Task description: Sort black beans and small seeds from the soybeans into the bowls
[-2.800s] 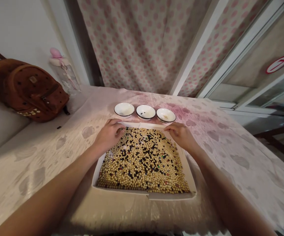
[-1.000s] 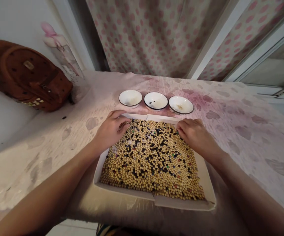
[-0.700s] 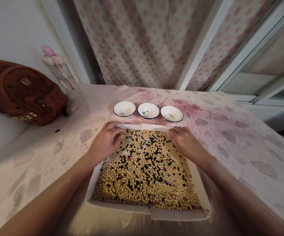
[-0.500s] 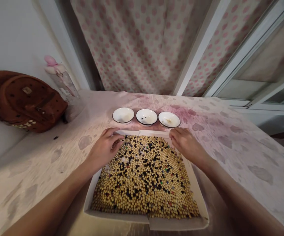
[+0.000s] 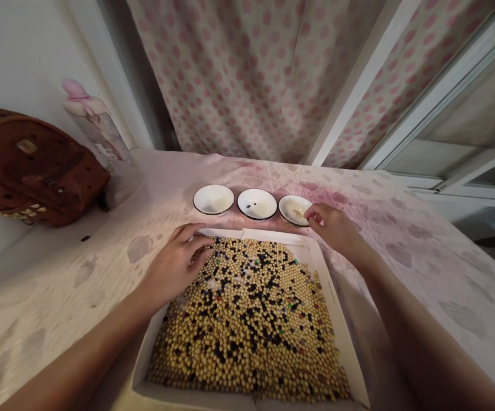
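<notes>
Right hand (image 5: 336,229): fingertips (image 5: 312,213) pressed together in a pinch, poised at the near right edge of the right bowl (image 5: 289,206); whether a bean sits between them cannot be told. The bowl lies directly under and just left of those fingertips; this hand is by far the nearer to it.

Left hand (image 5: 173,267): fingers (image 5: 198,255) loosely spread, palm down, resting on the beans (image 5: 251,325) at the far left corner of the tray (image 5: 268,235); nothing gripped.

The tray sits nearer the person than both sets of fingertips, its long axis running away from the body; a shallow white cardboard box with low walls, filled with small round beans, mostly tan and matt, mixed with black ones and a few coloured ones.

Beyond the left fingers: the left bowl (image 5: 213,199) and the middle bowl (image 5: 256,204), round, white, glossy, dark-rimmed, in a row with the right bowl; the middle one holds a few dark beans, the right one pale bits.

The table (image 5: 401,245) carries a smooth printed cloth.
</notes>
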`<act>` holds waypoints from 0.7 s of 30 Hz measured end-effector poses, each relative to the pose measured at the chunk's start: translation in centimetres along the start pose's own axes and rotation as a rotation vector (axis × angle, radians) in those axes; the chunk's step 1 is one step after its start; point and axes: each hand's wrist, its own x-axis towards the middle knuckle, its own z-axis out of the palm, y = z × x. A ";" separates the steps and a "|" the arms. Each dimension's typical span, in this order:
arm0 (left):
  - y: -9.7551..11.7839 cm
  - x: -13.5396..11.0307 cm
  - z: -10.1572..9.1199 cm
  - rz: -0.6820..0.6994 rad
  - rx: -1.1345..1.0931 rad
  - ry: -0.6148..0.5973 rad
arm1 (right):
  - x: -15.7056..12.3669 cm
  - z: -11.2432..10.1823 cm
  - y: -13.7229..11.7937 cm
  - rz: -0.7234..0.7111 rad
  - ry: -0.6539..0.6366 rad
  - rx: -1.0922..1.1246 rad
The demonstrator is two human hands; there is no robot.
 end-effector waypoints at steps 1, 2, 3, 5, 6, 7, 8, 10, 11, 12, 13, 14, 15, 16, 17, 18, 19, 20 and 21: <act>0.0 0.0 0.0 0.004 0.003 0.003 | -0.2 -0.3 -0.3 -0.004 0.006 -0.004; 0.0 0.0 0.0 0.008 0.004 0.005 | -0.6 -0.6 -0.6 -0.012 0.010 -0.009; -0.1 0.0 0.0 0.012 0.005 0.006 | -0.9 -1.0 -1.1 -0.022 0.015 -0.016; -0.1 0.0 0.1 0.015 0.005 0.004 | -1.9 -1.7 -2.2 -0.045 0.003 -0.029; -0.2 0.0 0.1 0.016 0.005 0.003 | -2.4 -1.9 -2.7 -0.059 -0.010 -0.035; -0.2 -0.1 0.1 0.017 0.006 0.003 | -2.9 -2.1 -3.3 -0.081 -0.041 -0.044; -0.2 -0.1 0.1 0.018 0.009 0.003 | -3.3 -2.3 -3.7 -0.110 -0.082 -0.062; -0.2 0.0 0.0 0.020 0.013 0.004 | -4.1 -2.3 -4.4 -0.169 -0.168 -0.121; -0.2 0.0 0.0 0.020 0.014 0.006 | -4.4 -2.2 -4.6 -0.193 -0.198 -0.161; -0.1 0.0 0.0 0.020 0.012 0.005 | -4.7 -2.0 -4.7 -0.212 -0.215 -0.206; -0.1 0.0 0.0 0.018 0.009 0.003 | -4.9 -1.8 -4.9 -0.224 -0.218 -0.252; -0.1 0.0 0.0 0.016 0.006 0.000 | -5.0 -1.6 -5.0 -0.231 -0.212 -0.297; -0.1 0.0 0.0 0.014 0.003 -0.001 | -5.2 -1.4 -5.1 -0.235 -0.204 -0.338; -0.1 0.0 0.0 0.012 0.002 0.000 | -5.3 -1.2 -5.2 -0.238 -0.195 -0.371; -0.1 0.0 0.0 0.011 0.001 0.000 | -5.4 -1.1 -5.3 -0.241 -0.188 -0.398; -0.1 0.0 0.0 0.011 0.001 0.002 | -5.5 -0.9 -5.4 -0.245 -0.184 -0.415; -0.1 0.0 0.0 0.010 0.001 0.005 | -5.7 -0.8 -5.5 -0.250 -0.182 -0.424; -0.1 0.0 0.0 0.009 0.001 0.007 | -5.8 -0.7 -5.6 -0.255 -0.181 -0.427; -0.1 0.0 0.0 0.008 -0.001 0.009 | -5.9 -0.6 -5.6 -0.260 -0.180 -0.427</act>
